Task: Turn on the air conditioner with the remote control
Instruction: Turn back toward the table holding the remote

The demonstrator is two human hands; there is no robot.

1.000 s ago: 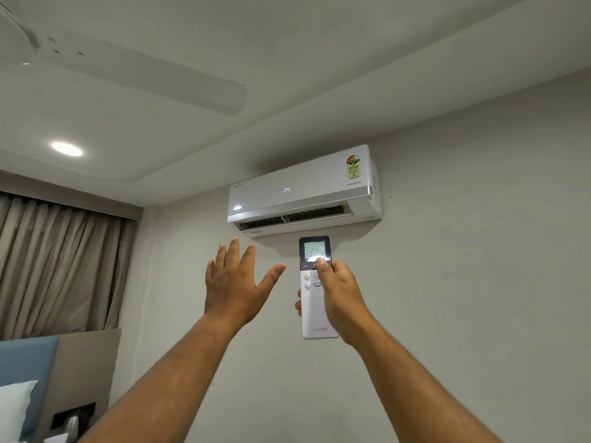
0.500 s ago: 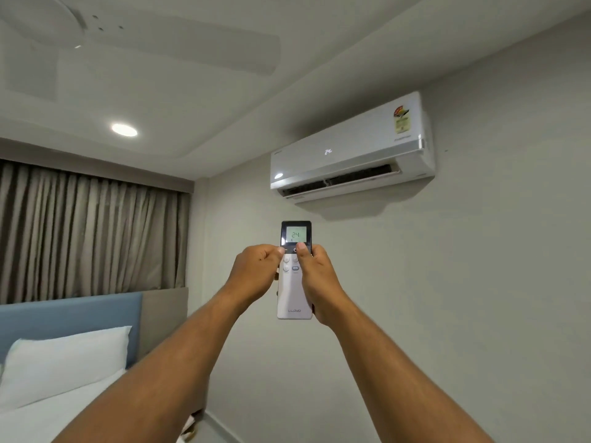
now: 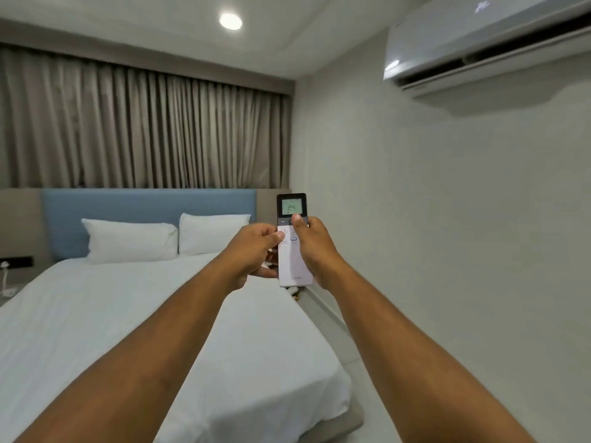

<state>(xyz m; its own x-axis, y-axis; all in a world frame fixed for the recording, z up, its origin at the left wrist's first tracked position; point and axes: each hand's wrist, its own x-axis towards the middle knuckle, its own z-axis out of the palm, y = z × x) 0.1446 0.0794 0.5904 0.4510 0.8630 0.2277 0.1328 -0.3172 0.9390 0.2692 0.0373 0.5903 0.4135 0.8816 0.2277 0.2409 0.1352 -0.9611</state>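
Observation:
A white remote control (image 3: 293, 260) with a dark top and a lit screen reading 24 stands upright in front of me, held by both hands. My right hand (image 3: 315, 247) grips its right side, thumb on the buttons just under the screen. My left hand (image 3: 256, 247) holds its left edge with curled fingers, thumb on the upper left buttons. The white air conditioner (image 3: 463, 43) hangs on the wall at the top right, its flap open and a lit number on its front; its right part is cut off by the frame.
A bed (image 3: 128, 330) with white sheets, two pillows (image 3: 131, 239) and a blue headboard (image 3: 144, 206) fills the left and middle. Grey curtains (image 3: 144, 129) hang behind it. A bare white wall (image 3: 463, 235) runs along the right, with a narrow floor strip beside the bed.
My view has swung down and left, so the air conditioner moved to the top right and the bed came in. My left hand, open a second ago, has closed on the remote.

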